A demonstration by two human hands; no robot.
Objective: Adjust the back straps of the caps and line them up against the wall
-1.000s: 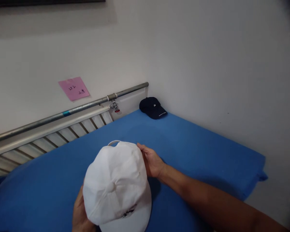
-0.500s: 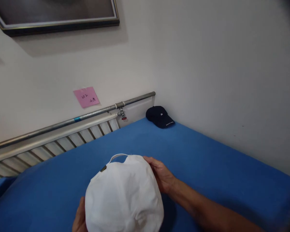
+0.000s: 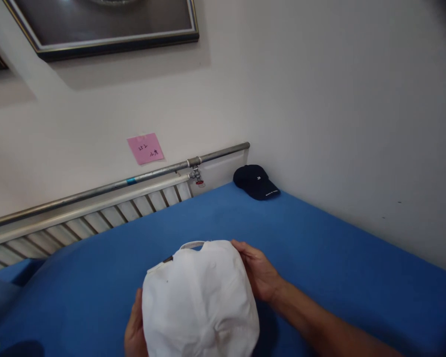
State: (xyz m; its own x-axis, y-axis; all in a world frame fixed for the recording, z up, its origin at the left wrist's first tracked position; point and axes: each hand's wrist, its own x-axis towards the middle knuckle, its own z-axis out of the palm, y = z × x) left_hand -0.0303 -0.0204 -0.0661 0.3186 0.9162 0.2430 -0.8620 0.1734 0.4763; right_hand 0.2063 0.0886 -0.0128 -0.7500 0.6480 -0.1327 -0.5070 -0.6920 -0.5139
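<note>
A white baseball cap [image 3: 200, 302] is held between my two hands above the blue-covered bed [image 3: 107, 277]. Its back strap with a small dark buckle faces away from me, and the brim is out of view. My left hand [image 3: 136, 327] grips the cap's left side, its fingers partly hidden behind the fabric. On the right edge, my right hand [image 3: 258, 270] holds the cap with the fingertips tucked behind it. Farther off, a dark navy cap [image 3: 252, 181] with small white lettering lies in the corner, touched by neither hand.
A white radiator [image 3: 107, 213] and a metal pipe [image 3: 163, 173] with a red-handled valve [image 3: 198, 181] run along the left wall. A pink note [image 3: 145, 148] is stuck above them. Higher up hangs a framed picture [image 3: 115, 48]. A plain wall [image 3: 357, 124] borders the bed's right side.
The whole scene has shifted a little to the right in view as the head turned. My hands still hold the white cap, which is tilted slightly differently, its strap opening looking narrower.
</note>
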